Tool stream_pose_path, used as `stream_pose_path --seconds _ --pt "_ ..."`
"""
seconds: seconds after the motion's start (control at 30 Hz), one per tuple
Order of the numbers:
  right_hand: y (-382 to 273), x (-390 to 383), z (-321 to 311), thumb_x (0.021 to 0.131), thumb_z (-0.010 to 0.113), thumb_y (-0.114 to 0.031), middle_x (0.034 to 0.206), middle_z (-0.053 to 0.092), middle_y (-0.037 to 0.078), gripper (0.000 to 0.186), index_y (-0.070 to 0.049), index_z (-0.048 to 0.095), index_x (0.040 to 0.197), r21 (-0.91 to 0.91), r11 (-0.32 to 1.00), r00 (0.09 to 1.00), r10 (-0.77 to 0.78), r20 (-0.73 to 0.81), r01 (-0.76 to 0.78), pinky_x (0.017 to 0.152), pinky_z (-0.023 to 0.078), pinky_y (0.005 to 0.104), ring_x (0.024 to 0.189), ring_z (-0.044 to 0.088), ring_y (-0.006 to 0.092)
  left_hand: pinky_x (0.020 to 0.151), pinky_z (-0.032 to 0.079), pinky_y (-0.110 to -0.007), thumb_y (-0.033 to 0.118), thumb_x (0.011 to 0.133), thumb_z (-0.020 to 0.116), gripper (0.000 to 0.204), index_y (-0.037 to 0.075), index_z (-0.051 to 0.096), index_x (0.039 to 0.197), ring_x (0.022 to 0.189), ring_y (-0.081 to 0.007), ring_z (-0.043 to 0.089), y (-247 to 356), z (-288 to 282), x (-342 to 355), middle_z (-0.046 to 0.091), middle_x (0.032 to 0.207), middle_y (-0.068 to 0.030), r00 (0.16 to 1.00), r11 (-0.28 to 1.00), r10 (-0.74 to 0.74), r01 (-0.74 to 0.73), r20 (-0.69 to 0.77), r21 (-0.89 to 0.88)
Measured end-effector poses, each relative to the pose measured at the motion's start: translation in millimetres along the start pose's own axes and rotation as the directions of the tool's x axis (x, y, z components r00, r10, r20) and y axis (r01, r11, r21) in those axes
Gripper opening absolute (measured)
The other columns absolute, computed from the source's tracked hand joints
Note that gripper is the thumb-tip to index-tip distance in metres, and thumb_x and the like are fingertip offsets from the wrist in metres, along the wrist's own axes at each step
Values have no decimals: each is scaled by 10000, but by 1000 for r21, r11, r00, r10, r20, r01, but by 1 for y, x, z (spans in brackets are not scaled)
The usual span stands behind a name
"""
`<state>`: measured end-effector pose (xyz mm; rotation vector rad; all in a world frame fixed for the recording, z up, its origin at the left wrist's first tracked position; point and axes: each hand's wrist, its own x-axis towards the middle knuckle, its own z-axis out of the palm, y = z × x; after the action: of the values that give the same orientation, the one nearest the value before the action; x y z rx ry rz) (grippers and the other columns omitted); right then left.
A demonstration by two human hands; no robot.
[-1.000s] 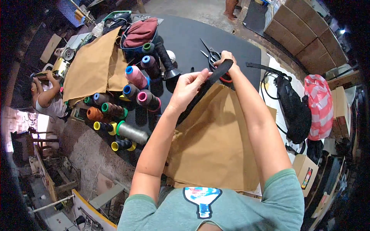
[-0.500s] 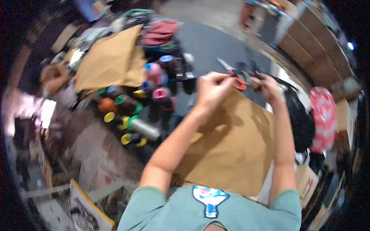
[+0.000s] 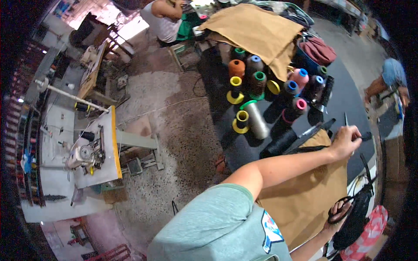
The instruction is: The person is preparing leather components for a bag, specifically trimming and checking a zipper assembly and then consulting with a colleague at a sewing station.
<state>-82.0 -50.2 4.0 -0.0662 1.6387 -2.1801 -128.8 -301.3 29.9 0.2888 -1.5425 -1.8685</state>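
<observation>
A tan piece of fabric (image 3: pixel 300 187) lies over the near right part of the dark table, under my left forearm. My left hand (image 3: pixel 347 141) is closed above its far right corner, fingertips pinched together; what they hold, if anything, is hidden. Just beyond that hand a thin pointed blade (image 3: pixel 346 118) sticks up. My right hand (image 3: pixel 338 212) is curled at the fabric's right side, with a black looped handle (image 3: pixel 347 200), like a scissor grip, around its fingers. A black bag (image 3: pixel 355 217) lies right beside it.
Several thread cones, including an orange cone (image 3: pixel 237 68) and a silver-grey cone (image 3: pixel 257 124), stand or lie on the table (image 3: pixel 344 95). Behind them is a stack of tan fabric (image 3: pixel 252 26). A sewing machine (image 3: pixel 85 154) is at left; a person (image 3: pixel 161 17) sits at the far side.
The view has swung left, bringing the sewing machine into sight. My right hand has drawn back toward me, away from my left hand, which stays near the fabric's far end.
</observation>
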Motion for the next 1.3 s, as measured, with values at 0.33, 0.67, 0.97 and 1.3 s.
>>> stream_pose_path --seconds 0.33,0.67,0.97,1.3 --pt "25 9 -13 905 362 -466 827 520 71 490 -25 485 1081 235 961 989 -136 -59 147 429 346 182 639 462 108 601 432 -376 142 658 641 171 10 534 674 667 -286 544 1 12 -14 519 675 -133 981 969 181 -167 -65 184" --pt "42 -9 14 896 388 -473 692 476 15 409 -81 481 967 113 989 990 -108 86 98 419 305 203 477 417 96 602 437 -370 99 689 632 173 -4 507 749 660 -272 555 1 8 -16 532 677 -137 994 990 110 -107 -25 90" --pt "53 -6 9 889 400 -482 687 475 12 421 -79 482 977 183 974 991 -122 -53 130 431 315 201 481 418 93 576 454 -370 111 692 644 147 5 547 728 632 -273 588 6 9 -15 578 654 -133 990 981 132 -125 -42 146" --pt "54 -7 3 891 402 -472 694 489 12 419 -79 502 994 223 974 995 -60 75 42 443 331 207 487 432 99 593 462 -361 133 702 644 141 20 570 744 636 -268 591 6 9 -14 592 673 -129 996 985 87 -83 -24 149"
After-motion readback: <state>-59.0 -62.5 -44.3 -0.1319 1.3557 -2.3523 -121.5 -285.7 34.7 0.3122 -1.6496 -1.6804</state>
